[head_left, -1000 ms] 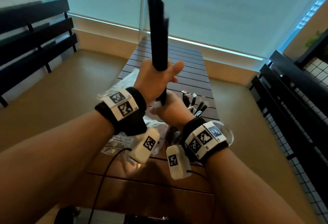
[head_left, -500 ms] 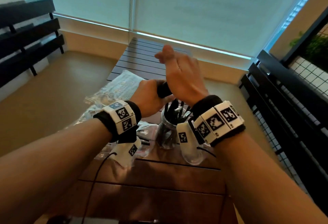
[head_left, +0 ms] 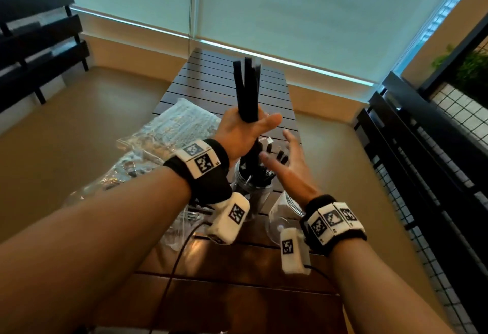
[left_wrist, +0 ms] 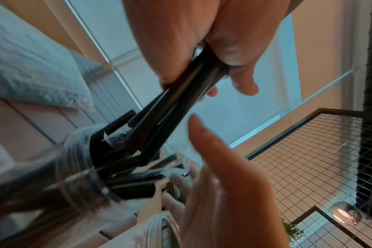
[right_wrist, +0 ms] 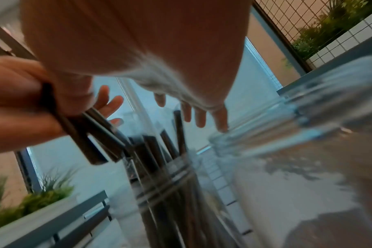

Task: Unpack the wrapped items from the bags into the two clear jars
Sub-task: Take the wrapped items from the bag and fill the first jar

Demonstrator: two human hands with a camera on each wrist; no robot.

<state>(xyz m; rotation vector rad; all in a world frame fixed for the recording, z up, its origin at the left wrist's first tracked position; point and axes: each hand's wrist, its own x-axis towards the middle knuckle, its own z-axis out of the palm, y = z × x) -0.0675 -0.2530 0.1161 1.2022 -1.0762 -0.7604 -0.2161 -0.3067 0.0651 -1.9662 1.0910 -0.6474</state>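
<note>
My left hand [head_left: 247, 130] grips a bundle of long black wrapped sticks [head_left: 247, 88] upright, their lower ends just over a clear jar [head_left: 252, 193] that holds several more black sticks. The left wrist view shows the bundle [left_wrist: 181, 104] running from my fist [left_wrist: 202, 67] down toward the jar mouth [left_wrist: 81, 159]. My right hand [head_left: 282, 158] hovers open with spread fingers just right of that jar, holding nothing. A second clear jar [head_left: 284, 214] stands to the right, partly behind my right wrist; nothing shows inside it.
Crinkled clear plastic bags [head_left: 179, 127] lie on the left of the dark slatted wooden table [head_left: 219, 88]. Black slatted benches [head_left: 39, 43] flank the table, with a mesh railing [head_left: 435, 175] on the right. Wrist camera cables hang over the table's near edge.
Half a second ago my left hand was low at the jar with the right hand above it. Now the left hand is raised with the bundle upright, and the right hand has dropped open beside the jar.
</note>
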